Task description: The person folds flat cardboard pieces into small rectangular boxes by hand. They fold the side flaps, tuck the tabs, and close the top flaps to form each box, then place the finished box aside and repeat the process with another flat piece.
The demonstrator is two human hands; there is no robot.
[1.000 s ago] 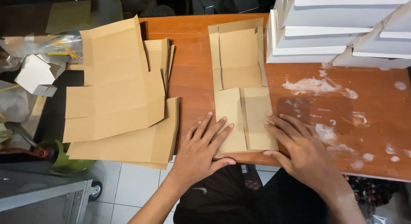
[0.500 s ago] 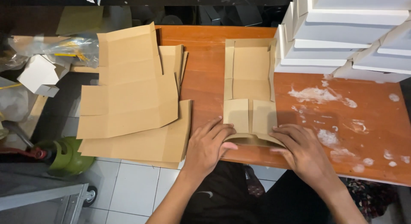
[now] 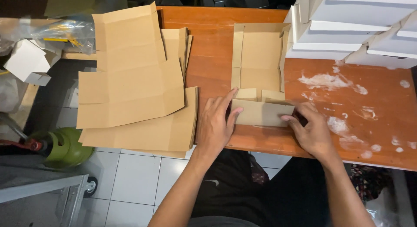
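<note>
- Both hands grip the near flap of the cardboard sheet (image 3: pixel 256 66): the left hand (image 3: pixel 216 125) lies flat with fingers spread against the flap's left end, and the right hand (image 3: pixel 313 130) pinches its right end.
- For a clean fold, even pressure along the crease seems best.
- The flap (image 3: pixel 260 113) stands between the hands at the bench (image 3: pixel 347 101) front edge.
- A stack of flat sheets (image 3: pixel 130 88) lies to the left, white boxes (image 3: pixel 356 23) at the back right.

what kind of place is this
Probably a small home or shop box-folding workspace: a stack of flat brown cardboard blanks on a wooden table, finished white boxes piled at the far corner, and both hands folding one cardboard blank.
</note>
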